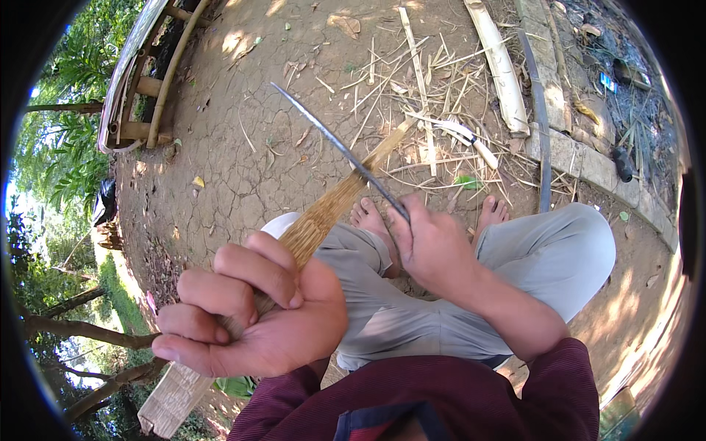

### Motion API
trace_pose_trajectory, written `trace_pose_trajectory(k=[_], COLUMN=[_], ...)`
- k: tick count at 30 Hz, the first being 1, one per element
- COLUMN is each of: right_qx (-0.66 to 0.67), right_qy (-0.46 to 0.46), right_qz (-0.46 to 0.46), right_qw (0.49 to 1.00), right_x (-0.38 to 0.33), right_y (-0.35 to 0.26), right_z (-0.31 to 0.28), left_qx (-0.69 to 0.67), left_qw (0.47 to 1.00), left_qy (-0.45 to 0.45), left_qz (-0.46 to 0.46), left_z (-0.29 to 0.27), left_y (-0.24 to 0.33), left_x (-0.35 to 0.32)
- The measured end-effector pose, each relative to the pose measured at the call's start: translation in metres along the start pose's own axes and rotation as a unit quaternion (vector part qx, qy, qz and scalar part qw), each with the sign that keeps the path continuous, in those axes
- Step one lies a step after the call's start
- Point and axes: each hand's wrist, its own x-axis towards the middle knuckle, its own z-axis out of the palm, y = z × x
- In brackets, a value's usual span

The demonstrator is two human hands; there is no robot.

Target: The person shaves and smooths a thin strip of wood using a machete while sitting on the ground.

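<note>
My left hand [254, 320] is closed around a long flat strip of wood [321, 218], its fingers wrapped over the lower part. The rough, fibrous strip slants up and away to the right, narrowing toward its far end; its pale near end sticks out below my fist. In my closed right hand [440, 248] is a knife [322, 130] with a long, narrow dark blade pointing up and left. Its handle is hidden in my fingers. The blade crosses the strip's narrower part and appears to touch it there.
Shavings and thin split sticks [441, 81] litter the cracked dirt beyond my bare feet [371, 224]. A pale bamboo pole [500, 66] and a long dark flat bar [540, 125] lie by the brick edging [599, 165] at right. A bamboo bench [158, 88] stands far left.
</note>
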Motion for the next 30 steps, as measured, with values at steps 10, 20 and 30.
trace_pose_trajectory(k=[10, 20, 30], right_qx=[0.001, -0.016, -0.044], right_qy=[-0.007, 0.0, -0.002], right_qz=[0.035, 0.028, 0.02], right_qw=[0.999, 0.999, 0.999], right_x=[-0.009, -0.006, -0.003], right_y=[-0.006, 0.004, 0.01], right_z=[0.011, 0.017, 0.021], left_qx=[0.051, 0.063, 0.092], left_qw=[0.998, 0.996, 0.992], left_qy=[0.04, 0.061, 0.083], left_qz=[0.011, 0.017, 0.022], left_z=[0.001, -0.005, -0.006], left_y=[0.004, -0.004, -0.007], left_x=[0.0, 0.006, 0.012])
